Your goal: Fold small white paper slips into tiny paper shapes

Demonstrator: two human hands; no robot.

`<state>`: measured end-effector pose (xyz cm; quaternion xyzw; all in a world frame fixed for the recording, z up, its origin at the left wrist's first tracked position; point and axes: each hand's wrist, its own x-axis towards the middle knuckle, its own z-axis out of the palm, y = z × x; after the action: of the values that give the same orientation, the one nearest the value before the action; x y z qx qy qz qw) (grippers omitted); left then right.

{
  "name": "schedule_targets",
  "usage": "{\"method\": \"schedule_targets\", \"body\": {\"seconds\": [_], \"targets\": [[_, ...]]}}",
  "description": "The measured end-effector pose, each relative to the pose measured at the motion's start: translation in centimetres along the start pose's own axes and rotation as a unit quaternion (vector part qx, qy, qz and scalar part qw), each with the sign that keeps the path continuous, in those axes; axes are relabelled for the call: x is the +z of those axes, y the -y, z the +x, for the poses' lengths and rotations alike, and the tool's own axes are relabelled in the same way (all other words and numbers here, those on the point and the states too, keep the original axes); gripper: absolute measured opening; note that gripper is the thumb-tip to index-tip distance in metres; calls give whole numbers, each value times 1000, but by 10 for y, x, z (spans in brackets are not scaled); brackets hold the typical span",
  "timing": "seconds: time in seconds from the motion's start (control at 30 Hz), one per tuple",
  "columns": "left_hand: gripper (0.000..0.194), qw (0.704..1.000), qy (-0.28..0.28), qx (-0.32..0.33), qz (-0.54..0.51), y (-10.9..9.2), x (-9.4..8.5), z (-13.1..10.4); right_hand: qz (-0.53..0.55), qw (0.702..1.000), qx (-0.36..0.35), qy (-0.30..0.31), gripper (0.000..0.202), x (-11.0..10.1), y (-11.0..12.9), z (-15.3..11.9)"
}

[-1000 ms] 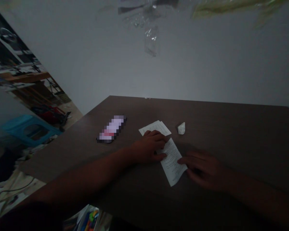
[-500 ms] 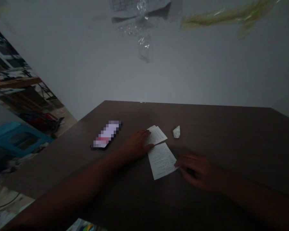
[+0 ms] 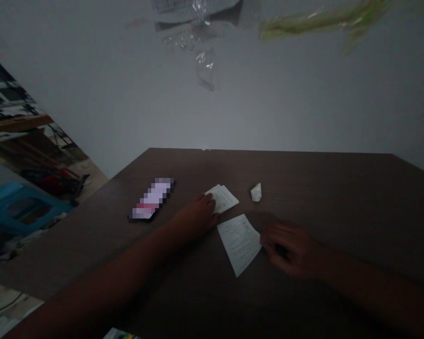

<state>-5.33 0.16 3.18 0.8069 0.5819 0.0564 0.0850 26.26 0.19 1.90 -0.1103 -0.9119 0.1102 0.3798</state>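
and here's the right hand (image 3: 289,249), fingertips pinching the right edge of a printed sheet (image 3: 238,242) on the counter (image 3: 321,188)! the left hand (image 3: 196,217) lies loose, fingers resting on the paper stack (image 3: 226,197) just beyond, with a phone (image 3: 152,200) off to its left.

My bare L hand (image 3: 196,217) is off the loose white printed sheet (image 3: 239,245), shifted to L edge of small white paper stack (image 3: 226,199), mid-frame; sheet-to-stack gap's wider now.
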Motion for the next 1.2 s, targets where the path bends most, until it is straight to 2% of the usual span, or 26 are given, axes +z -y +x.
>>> {"method": "schedule_targets", "body": {"seconds": [0.2, 0.47, 0.6, 0.73, 0.87, 0.93, 1.07, 1.13, 1.2], "targets": [[29, 997, -65, 33, 25, 11, 7, 7, 5, 1000, 19, 11, 22, 0, -4, 0], [46, 990, -104, -65, -68, 22, -2, 12, 25, 998, 46, 40, 20, 3, -10, -5], [49, 989, -96, -78, -80, 19, -6, 12, 25, 998, 40, 34, 21, 6, -11, -6], [49, 992, -90, -51, -75, 17, -3, 10, 20, 998, 51, 41, 19, 4, -9, -4], [45, 997, -69, -5, -25, 20, 2, 10, 18, 998, 54, 39, 19, 3, -7, -3], [46, 998, -61, -5, -9, 21, 4, 11, 16, 998, 55, 31, 19, 4, -8, -3], [43, 997, -81, 1, -9, 17, 2, 7, 20, 998, 58, 4, 20, 6, -9, -3], [43, 995, -92, 38, -27, 12, -1, 3, 15, 997, 73, -10, 21, 6, -10, -4], [44, 989, -69, 119, -60, 6, -5, -4, 11, 995, 94, -26, 23, 6, -12, -5]]}}
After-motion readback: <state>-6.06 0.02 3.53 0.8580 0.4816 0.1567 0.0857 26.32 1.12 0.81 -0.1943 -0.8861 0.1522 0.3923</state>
